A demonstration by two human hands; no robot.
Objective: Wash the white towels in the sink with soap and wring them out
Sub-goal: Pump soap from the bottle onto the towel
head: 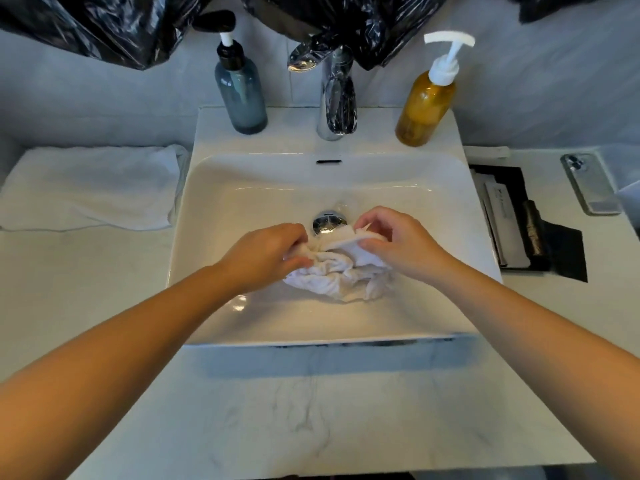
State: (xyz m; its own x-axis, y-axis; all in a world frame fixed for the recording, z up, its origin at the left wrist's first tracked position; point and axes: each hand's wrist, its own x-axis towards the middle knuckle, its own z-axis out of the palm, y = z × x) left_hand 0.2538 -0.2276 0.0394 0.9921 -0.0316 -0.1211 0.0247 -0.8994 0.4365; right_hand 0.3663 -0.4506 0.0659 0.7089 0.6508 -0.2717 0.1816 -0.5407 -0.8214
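Beyond the near tabletop, our left hand and right hand, slightly apart, each pinch a fold of the crumpled white towel lying in the sink just before the drain. We judge this the scrubbing step; seeing no lather, we expect the next move needs one hand freed for the amber soap bottle behind.

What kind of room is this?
Most likely a bathroom: a white sink with a chrome tap, a blue pump bottle and an amber pump bottle behind the basin, a folded towel on the counter. The left hand and right hand grip a crumpled towel in the sink.
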